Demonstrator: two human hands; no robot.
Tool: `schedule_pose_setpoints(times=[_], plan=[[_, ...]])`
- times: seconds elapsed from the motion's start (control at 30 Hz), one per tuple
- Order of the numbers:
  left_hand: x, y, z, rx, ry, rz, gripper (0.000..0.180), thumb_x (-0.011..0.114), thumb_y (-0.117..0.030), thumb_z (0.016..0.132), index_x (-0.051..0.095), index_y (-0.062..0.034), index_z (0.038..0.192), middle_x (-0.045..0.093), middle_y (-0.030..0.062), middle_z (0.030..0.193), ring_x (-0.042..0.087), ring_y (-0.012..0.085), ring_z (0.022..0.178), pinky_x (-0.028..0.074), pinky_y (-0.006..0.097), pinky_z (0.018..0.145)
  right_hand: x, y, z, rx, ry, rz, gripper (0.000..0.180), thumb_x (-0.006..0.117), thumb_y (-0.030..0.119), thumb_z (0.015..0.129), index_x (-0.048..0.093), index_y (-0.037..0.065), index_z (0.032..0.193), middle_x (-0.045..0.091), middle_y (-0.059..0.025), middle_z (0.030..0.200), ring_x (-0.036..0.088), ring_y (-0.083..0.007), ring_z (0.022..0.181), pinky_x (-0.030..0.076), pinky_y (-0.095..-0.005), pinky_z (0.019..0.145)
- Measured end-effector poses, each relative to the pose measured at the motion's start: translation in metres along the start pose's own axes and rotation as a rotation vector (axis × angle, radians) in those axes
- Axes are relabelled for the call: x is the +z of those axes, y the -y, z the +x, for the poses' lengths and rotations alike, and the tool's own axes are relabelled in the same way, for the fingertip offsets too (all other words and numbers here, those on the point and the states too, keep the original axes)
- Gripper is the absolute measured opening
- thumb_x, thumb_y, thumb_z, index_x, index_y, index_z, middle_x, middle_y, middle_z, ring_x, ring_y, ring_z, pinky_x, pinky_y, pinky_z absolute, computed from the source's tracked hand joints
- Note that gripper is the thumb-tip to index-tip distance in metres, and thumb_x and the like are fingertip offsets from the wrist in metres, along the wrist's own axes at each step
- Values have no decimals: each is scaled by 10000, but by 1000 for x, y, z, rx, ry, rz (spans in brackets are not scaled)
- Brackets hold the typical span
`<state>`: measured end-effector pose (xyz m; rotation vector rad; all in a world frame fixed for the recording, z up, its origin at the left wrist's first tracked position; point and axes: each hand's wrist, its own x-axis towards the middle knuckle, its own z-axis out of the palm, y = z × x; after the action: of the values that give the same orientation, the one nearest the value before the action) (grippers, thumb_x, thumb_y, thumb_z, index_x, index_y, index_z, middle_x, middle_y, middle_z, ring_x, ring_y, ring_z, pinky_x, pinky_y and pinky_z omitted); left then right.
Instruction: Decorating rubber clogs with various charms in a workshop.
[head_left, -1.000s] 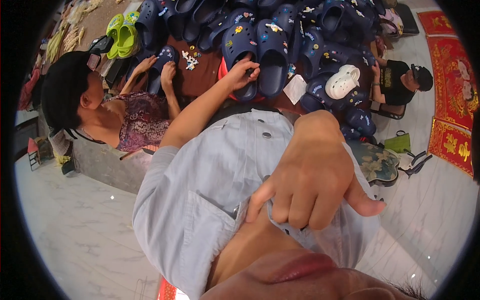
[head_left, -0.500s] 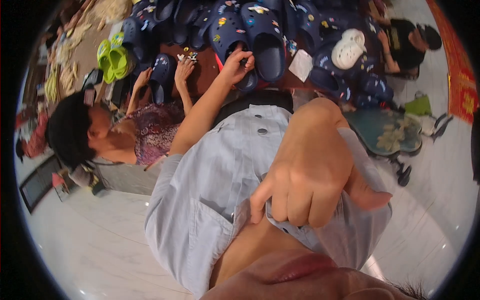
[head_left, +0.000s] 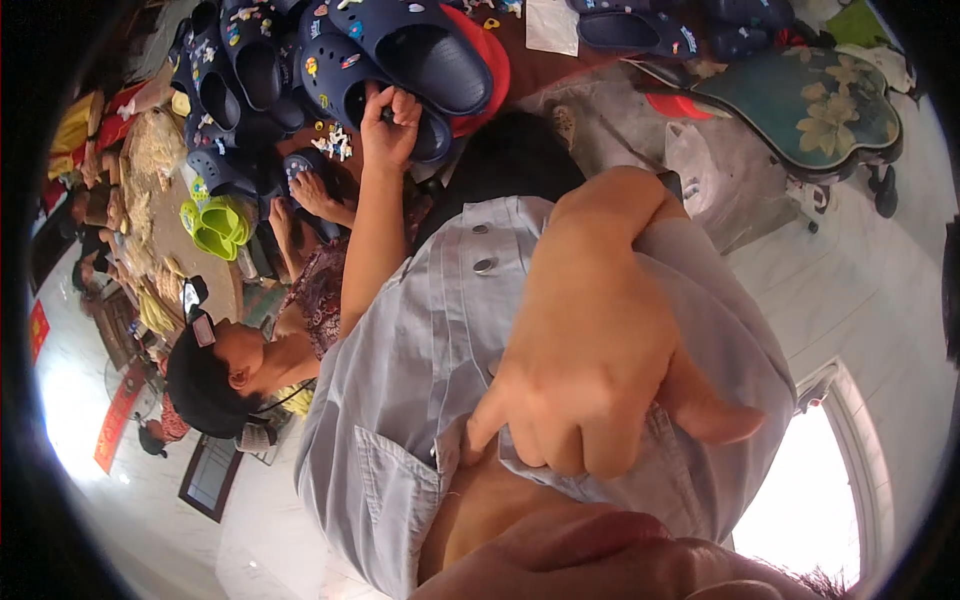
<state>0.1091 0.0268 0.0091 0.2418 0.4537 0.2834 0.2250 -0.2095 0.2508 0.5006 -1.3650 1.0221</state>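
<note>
The view has been tilted further down since the earlier frame, so the display has slid toward the top edge. The left hand (head_left: 390,125) is curled with fingertips pressed on one navy clog (head_left: 345,85), just beside a second navy clog (head_left: 425,50). The right hand (head_left: 600,350), fingers curled together and thumb out, is pinching the light blue shirt (head_left: 420,350) at the collar.

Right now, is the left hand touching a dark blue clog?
Yes: the left hand reaches up to the table and its fingers rest on a dark blue clog in the pile, while the right hand grips the shirt.
</note>
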Motion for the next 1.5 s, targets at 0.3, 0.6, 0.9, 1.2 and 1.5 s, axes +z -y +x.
schedule_pose_setpoints(times=[0.3, 0.6, 0.9, 1.2, 1.5], plan=[[7, -6, -2, -50, -31, 10, 157, 486, -82, 868, 448, -104, 717, 386, 25, 613, 358, 113, 537, 310, 250, 537, 13, 29, -45, -105, -190, -114, 662, 476, 686, 830, 489, 55, 630, 478, -59, 636, 514, -242, 615, 440, -467, 762], [9, -12, -7, -10, 9, 13, 152, 479, -46, 863, 445, -82, 719, 389, 25, 620, 378, 121, 545, 322, 264, 534, 22, 49, -85, -184, -324, -140, 662, 498, 686, 819, 505, 48, 641, 502, -68, 641, 521, -243, 620, 441, -439, 733], [40, -1, -34, 129, -118, 98, 176, 487, -20, 873, 536, -110, 1016, 398, 26, 632, 387, 127, 564, 327, 255, 542, 22, 56, -90, -253, -449, 4, 662, 521, 685, 808, 521, 42, 653, 526, -76, 647, 528, -243, 625, 443, -412, 703], [34, 145, -79, 148, -503, 726, 341, 509, -164, 930, 535, -15, 1236, 457, -11, 629, 391, 72, 513, 325, 210, 486, -2, 100, -266, -175, -946, 75, 569, 518, 578, 884, 616, 17, 877, 602, -111, 774, 576, -251, 762, 468, -478, 835], [-135, 299, -28, -281, -296, 1868, 177, 595, -71, 856, 661, -57, 1020, 588, 70, 608, 570, 145, 536, 452, 300, 495, 55, 60, -756, 937, -2449, -324, 320, 641, 255, 857, 592, 48, 1095, 637, -81, 920, 640, -143, 841, 524, -297, 756]])
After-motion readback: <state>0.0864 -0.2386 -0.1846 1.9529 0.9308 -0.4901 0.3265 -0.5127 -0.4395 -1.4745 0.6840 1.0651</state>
